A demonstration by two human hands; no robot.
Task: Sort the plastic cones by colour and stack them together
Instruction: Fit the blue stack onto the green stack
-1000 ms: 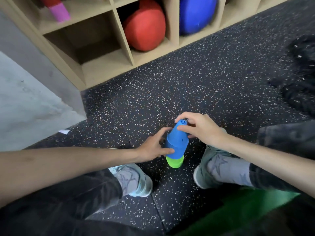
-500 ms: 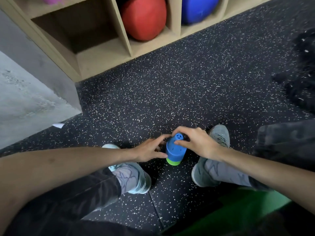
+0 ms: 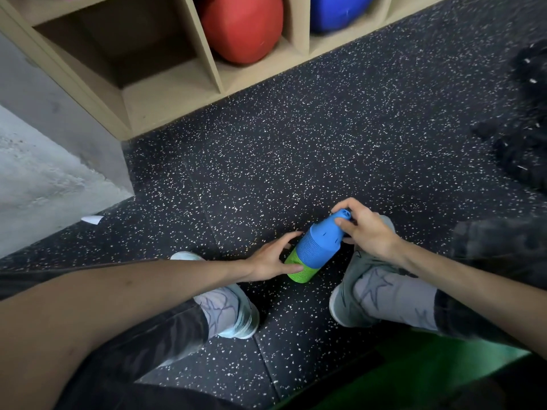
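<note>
One nested stack of plastic cones sits between my feet, tilted so its tip leans up and to the right. The upper part is the blue cones and the lower part is the green cones, whose bottom rim meets the floor. My right hand pinches the narrow blue tip between thumb and fingers. Against the left side of the green cones rests my left hand, thumb and fingers wrapped partly around them.
A wooden cubby shelf stands ahead on the speckled rubber floor, holding a red ball and a blue ball. A grey concrete block lies at left. A dark fuzzy object is at right, a green surface near my legs.
The stack has tipped from nearly upright to leaning right, and more of the green cones shows. My right hand moved right with the tip; my left hand slid down onto the green base.
</note>
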